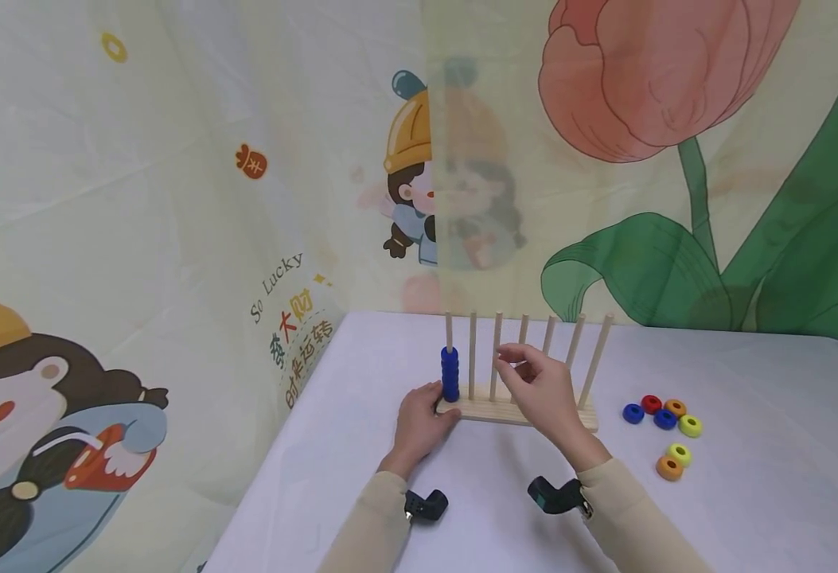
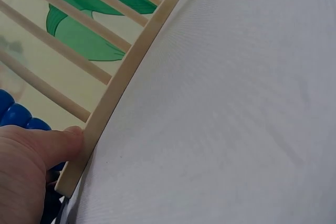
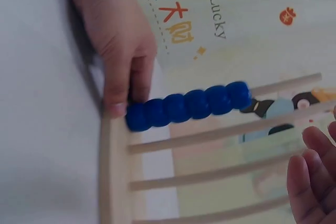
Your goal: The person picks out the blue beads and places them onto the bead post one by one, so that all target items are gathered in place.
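Printed cartoon backdrop (image 1: 175,199) behind a white-clothed counter (image 1: 748,493), with a wooden peg rack (image 1: 519,412) near its far edge.

The backdrop shows a tulip, a cartoon child in a yellow hat, the words "So Lucky" and Chinese characters too small to read surely. The rack looks light and stiff, likely to slide on the cloth; its flat base is the sound place to hold. The left hand (image 1: 422,418) presses fingertips against the base's left end, beside the stack of blue rings (image 1: 450,374) on the leftmost peg. The right hand (image 1: 543,390) hovers at the middle pegs, fingers relaxed, holding nothing. Loose coloured rings (image 1: 665,430), small and smooth, lie right of the rack.
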`<action>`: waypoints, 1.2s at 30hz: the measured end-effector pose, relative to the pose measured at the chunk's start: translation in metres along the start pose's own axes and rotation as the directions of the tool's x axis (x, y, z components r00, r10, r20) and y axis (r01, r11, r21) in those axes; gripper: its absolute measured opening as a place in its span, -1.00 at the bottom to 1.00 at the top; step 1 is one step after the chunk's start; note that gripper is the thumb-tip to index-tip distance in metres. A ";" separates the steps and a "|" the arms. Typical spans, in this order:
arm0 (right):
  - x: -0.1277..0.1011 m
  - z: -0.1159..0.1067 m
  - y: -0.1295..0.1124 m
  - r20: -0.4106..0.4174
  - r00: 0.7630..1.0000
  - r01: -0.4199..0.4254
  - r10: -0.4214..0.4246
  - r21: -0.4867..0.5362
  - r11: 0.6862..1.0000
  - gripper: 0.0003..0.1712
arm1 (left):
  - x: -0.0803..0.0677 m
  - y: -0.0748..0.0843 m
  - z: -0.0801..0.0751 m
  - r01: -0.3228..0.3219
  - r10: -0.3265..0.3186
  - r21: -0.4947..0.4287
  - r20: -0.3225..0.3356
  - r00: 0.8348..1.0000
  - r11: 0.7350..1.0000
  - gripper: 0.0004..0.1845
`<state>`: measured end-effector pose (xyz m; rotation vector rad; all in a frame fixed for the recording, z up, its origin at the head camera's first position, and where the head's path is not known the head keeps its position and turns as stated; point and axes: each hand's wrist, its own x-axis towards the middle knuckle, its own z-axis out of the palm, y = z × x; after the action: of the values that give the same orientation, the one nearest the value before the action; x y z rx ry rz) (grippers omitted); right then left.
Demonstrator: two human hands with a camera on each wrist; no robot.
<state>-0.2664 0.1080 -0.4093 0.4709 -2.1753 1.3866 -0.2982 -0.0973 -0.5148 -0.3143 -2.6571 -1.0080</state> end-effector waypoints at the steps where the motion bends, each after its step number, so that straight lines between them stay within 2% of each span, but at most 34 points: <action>1: -0.005 -0.002 0.003 0.000 1.000 -0.017 0.017 0.001 1.000 -0.81 | 0.000 -0.001 0.000 -0.006 0.006 0.001 -0.004 1.000 1.000 -0.38; 7: -0.028 -0.010 0.023 0.006 0.994 -0.106 0.107 -0.031 0.994 -0.83 | -0.001 -0.001 -0.001 0.015 -0.015 0.004 0.008 1.000 1.000 -0.39; 13: -0.048 -0.023 0.040 -0.018 0.981 -0.194 0.194 -0.097 0.976 -0.75 | -0.001 -0.002 0.001 0.012 -0.012 -0.009 0.011 1.000 1.000 -0.39; 21: -0.067 -0.042 0.055 -0.073 0.925 -0.380 0.373 -0.126 0.917 -0.66 | -0.001 0.000 0.002 0.016 -0.016 -0.008 0.013 1.000 1.000 -0.40; 28: -0.073 -0.054 0.069 -0.081 0.886 -0.464 0.457 -0.186 0.866 -0.56 | -0.001 0.002 0.001 0.048 -0.048 0.002 0.031 0.998 0.999 -0.38; 36: -0.076 -0.061 0.087 -0.174 0.815 -0.579 0.552 -0.242 0.779 -0.58 | -0.002 0.000 0.001 0.030 -0.029 -0.014 0.016 0.999 0.999 -0.40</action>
<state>-0.2371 0.2013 -0.4964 -0.3959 -2.4942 1.2970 -0.2970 -0.0968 -0.5164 -0.2881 -2.6775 -1.0382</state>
